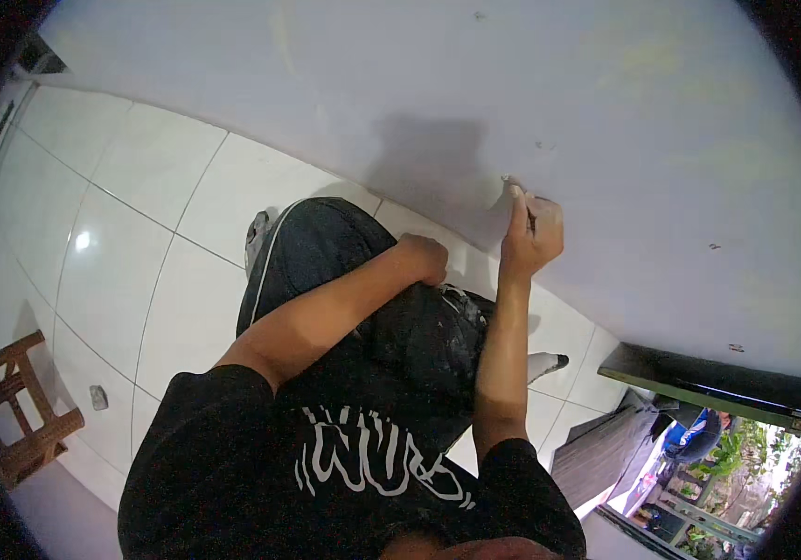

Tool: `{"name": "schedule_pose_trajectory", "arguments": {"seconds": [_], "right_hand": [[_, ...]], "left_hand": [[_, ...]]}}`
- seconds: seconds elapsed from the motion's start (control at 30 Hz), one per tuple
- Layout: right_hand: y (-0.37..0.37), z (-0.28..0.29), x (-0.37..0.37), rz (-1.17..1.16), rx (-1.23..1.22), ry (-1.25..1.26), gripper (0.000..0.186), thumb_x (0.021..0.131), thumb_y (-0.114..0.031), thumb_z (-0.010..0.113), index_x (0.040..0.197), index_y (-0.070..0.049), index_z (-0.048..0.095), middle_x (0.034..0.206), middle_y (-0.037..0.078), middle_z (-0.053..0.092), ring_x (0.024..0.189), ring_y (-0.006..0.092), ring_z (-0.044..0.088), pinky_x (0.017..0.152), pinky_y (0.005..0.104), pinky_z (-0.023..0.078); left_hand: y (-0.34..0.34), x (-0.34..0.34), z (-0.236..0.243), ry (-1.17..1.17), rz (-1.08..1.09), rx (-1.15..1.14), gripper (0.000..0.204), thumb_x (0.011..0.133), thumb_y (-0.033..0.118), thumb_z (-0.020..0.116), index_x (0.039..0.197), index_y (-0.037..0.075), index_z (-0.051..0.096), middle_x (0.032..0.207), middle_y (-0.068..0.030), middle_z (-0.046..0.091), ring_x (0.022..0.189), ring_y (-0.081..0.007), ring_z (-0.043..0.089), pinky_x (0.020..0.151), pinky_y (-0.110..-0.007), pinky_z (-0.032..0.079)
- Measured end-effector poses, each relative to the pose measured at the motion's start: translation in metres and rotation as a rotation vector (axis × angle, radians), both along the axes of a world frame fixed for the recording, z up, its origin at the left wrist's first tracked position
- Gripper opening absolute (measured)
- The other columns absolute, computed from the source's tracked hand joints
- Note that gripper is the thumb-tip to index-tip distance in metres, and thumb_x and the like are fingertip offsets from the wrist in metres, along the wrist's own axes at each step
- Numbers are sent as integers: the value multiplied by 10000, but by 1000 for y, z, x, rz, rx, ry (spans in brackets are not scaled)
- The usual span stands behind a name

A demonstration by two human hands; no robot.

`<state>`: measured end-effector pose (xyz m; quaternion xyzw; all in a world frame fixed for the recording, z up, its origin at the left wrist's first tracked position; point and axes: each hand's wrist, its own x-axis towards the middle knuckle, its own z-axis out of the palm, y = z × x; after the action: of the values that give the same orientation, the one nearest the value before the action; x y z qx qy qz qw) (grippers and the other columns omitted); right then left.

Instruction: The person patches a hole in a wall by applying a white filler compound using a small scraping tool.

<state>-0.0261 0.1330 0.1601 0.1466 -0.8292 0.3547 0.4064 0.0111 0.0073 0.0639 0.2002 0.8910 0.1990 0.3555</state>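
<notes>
My right hand [533, 231] is raised against the pale lilac wall [624, 168], its fingers pinched together. The fingertips meet the wall at a small chipped mark [508, 178]. Whatever is between those fingers is too small and shaded to name. Curled up, my left hand [422, 259] rests over my bent knees in dark trousers [326, 238], and its palm side is hidden. White dusty smears [461, 313] show on the trousers near it.
More small chips, such as one [715, 246] on the right, dot the wall. White floor tiles [120, 224] stretch left, with a small grey block [99, 398] beside a brown wooden stool [22, 406]. A doorway with a dark green frame [699, 378] opens at lower right.
</notes>
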Motion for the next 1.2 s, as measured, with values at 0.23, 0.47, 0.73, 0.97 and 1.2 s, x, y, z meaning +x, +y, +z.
{"name": "schedule_pose_trajectory", "arguments": {"seconds": [0.23,0.47,0.73,0.97,1.2], "right_hand": [[0,-9,-1,35,86,8,173,804,-67,777,708,-20,641,708,75,608,669,175,564,645,300,467],[-4,-7,1,31,45,-61,136,809,-66,772,746,-13,663,743,90,646,674,199,591,644,308,478],[-5,-17,-1,75,59,9,134,821,-65,770,753,-11,667,753,81,654,693,189,609,651,306,484],[-2,-26,-4,92,-7,-54,130,828,-59,764,751,-14,669,757,88,658,694,181,609,653,292,484],[-4,-24,-6,15,85,45,156,808,-62,780,731,-23,649,714,73,638,645,187,579,606,306,474]], "left_hand": [[3,0,-11,46,74,1,354,842,250,589,1113,55,708,1178,-150,683,1088,-324,655,891,-485,502],[1,2,-1,64,59,11,352,838,242,590,1108,51,709,1171,-156,684,1079,-318,660,878,-489,507],[4,4,-7,95,76,25,368,846,248,591,1130,40,697,1182,-152,681,1101,-313,651,911,-482,496],[3,0,5,23,46,2,364,859,251,587,1137,42,695,1183,-148,682,1120,-308,641,921,-476,490],[3,0,1,12,49,-9,374,854,259,600,1144,44,694,1186,-145,683,1110,-307,647,930,-477,485]]}}
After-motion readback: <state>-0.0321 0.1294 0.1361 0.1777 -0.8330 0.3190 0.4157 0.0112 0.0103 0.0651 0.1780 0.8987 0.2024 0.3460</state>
